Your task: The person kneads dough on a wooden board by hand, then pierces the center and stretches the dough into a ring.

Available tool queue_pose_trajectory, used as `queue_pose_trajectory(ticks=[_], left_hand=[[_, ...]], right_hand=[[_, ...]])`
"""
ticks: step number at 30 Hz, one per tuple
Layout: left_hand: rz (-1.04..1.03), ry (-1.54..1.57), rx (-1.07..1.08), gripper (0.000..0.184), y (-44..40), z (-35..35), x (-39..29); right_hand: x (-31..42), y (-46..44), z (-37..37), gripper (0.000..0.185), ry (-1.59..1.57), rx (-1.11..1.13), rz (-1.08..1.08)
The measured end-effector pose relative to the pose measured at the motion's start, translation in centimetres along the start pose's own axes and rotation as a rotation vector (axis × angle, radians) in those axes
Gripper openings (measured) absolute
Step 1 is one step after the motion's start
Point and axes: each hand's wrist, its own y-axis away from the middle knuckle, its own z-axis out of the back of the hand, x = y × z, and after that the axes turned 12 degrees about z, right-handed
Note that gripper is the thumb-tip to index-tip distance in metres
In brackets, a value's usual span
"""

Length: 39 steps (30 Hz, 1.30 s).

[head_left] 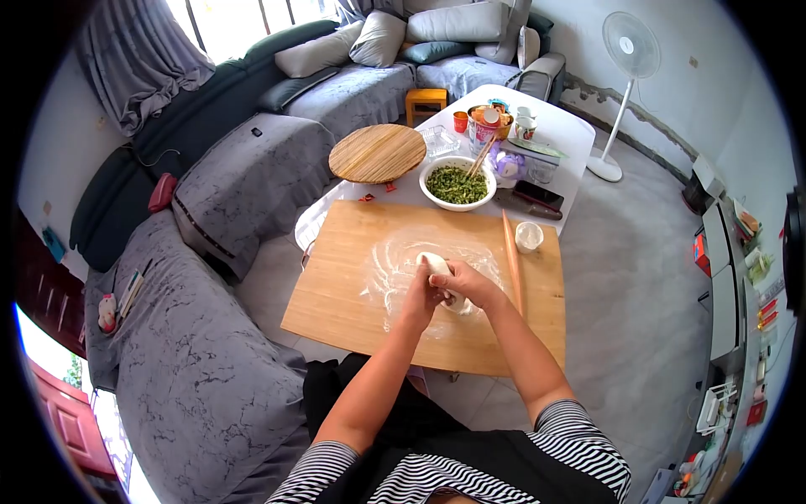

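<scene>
Both my hands are wrapped round a piece of white dough above the wooden board. My left hand closes on it from the left, and my right hand grips it from the right with the fingers meeting. More pale dough shows below the hands; whether it is the same piece is hidden. White flour is smeared over the board around them. To the right lie a long wooden rolling pin and a small clear cup with white powder inside.
Behind the board, a white bowl of chopped green filling holds chopsticks. Left of it is a round woven tray; a phone lies right. Cups and containers crowd the white table. A sofa curves along the left.
</scene>
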Motion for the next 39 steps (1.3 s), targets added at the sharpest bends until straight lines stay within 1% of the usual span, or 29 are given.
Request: queue_pose_trajectory(ticks=[1,2,4,6,7,8,10,11,13,14,16,17,18,19,20,21,22,24,25,26,28,29,30,31,32,33,36,38,39], left_hand=[[0.075,0.139,-0.029,0.058,0.2,-0.2,0.0],[0.074,0.141,-0.031,0.058,0.4,-0.3,0.0],[0.264,0.340,-0.068,0.057,0.9,-0.6,-0.2],[0.225,0.428,-0.120,0.056,0.1,-0.6,-1.1],[0.186,0.515,-0.170,0.056,-0.6,-0.6,-1.8],[0.240,0.714,-0.175,0.052,-1.8,0.8,-2.5],[0.165,0.790,-0.226,0.039,-2.5,1.8,-3.8],[0.162,0.791,-0.224,0.039,-2.8,2.4,-3.6],[0.180,0.733,-0.055,0.033,-2.8,3.2,-2.8],[0.180,0.731,-0.055,0.033,-2.9,3.5,-2.2],[0.026,0.552,-0.126,0.032,-1.7,1.5,-1.5],[0.009,0.505,-0.122,0.031,-1.4,0.7,-1.1],[0.008,0.506,-0.124,0.031,-1.1,-0.4,-1.0],[-0.051,0.384,-0.213,0.029,-0.8,-1.6,-1.0],[-0.108,0.259,-0.299,0.027,-0.6,-2.2,-1.0],[-0.162,0.129,-0.282,0.031,-0.9,-1.7,-0.8],[-0.165,0.128,-0.281,0.031,-0.1,-2.2,-1.3],[-0.168,-0.075,-0.244,0.037,1.3,-3.3,-2.4],[-0.137,-0.130,-0.199,0.042,1.3,-3.3,-2.4],[-0.136,-0.132,-0.200,0.042,1.3,-3.2,-2.2],[-0.128,-0.323,-0.231,0.041,0.4,-2.8,-1.1],[-0.344,-0.279,-0.225,0.045,-1.4,-2.0,0.6],[-0.346,-0.279,-0.226,0.045,-1.1,-1.7,0.4],[-0.171,-0.091,-0.100,0.048,-0.6,-1.1,-0.1],[0.004,0.097,0.026,0.052,-0.1,-0.6,-0.5],[0.108,0.176,0.037,0.059,0.7,-0.8,-0.9],[0.201,0.295,0.015,0.061,0.1,-0.6,-0.5],[0.175,0.411,-0.036,0.057,-1.3,-0.2,-1.4],[0.206,0.439,-0.132,0.052,-1.5,0.1,-2.6]], right_hand=[[0.2,-0.1,-0.5,0.046,0.038,-0.049,0.029],[0.2,-0.2,-0.9,0.043,0.074,-0.097,0.058],[0.4,-0.1,-1.5,0.038,0.109,-0.118,0.075],[1.0,0.5,-1.9,0.035,0.231,-0.007,-0.021],[0.8,0.9,-2.6,0.035,0.329,-0.028,0.018],[0.7,1.3,-3.3,0.033,0.381,-0.030,-0.044],[0.6,2.3,-3.5,0.033,0.276,-0.040,-0.092],[0.6,2.6,-3.6,0.033,0.279,-0.038,-0.090],[0.5,3.1,-3.7,0.032,0.352,-0.069,-0.098],[-0.3,3.3,-3.5,0.032,0.352,-0.070,-0.096],[-2.8,3.5,-2.3,0.033,0.258,-0.012,-0.001],[-3.5,3.4,-1.6,0.033,0.258,-0.011,-0.004],[-3.9,3.2,-0.9,0.041,0.282,0.040,0.057],[-3.8,3.0,-0.7,0.048,0.305,0.091,0.119],[-3.6,3.0,-0.4,0.048,0.302,0.091,0.119],[-2.7,2.9,-0.2,0.052,0.211,0.103,0.054],[-1.8,2.8,-0.1,0.055,0.122,0.115,-0.008],[-0.3,2.5,0.0,0.061,0.084,0.132,0.002],[0.0,2.2,0.0,0.062,0.003,0.105,0.067],[0.3,2.0,-0.1,0.063,-0.078,0.077,0.130],[0.8,1.4,-1.2,0.063,-0.148,-0.008,0.163],[0.5,1.0,-1.1,0.061,-0.095,-0.013,0.120],[0.3,0.7,-1.0,0.059,-0.042,-0.018,0.078],[0.1,0.6,-1.0,0.051,-0.055,-0.017,-0.001],[0.0,0.7,-0.9,0.051,-0.053,-0.016,0.002],[0.8,0.8,-1.5,0.048,-0.037,-0.058,-0.021],[0.1,0.6,-1.8,0.041,0.031,-0.129,-0.004],[-0.3,0.9,-1.4,0.042,0.145,0.015,-0.098],[0.9,1.3,-2.5,0.044,0.230,0.012,-0.127]])
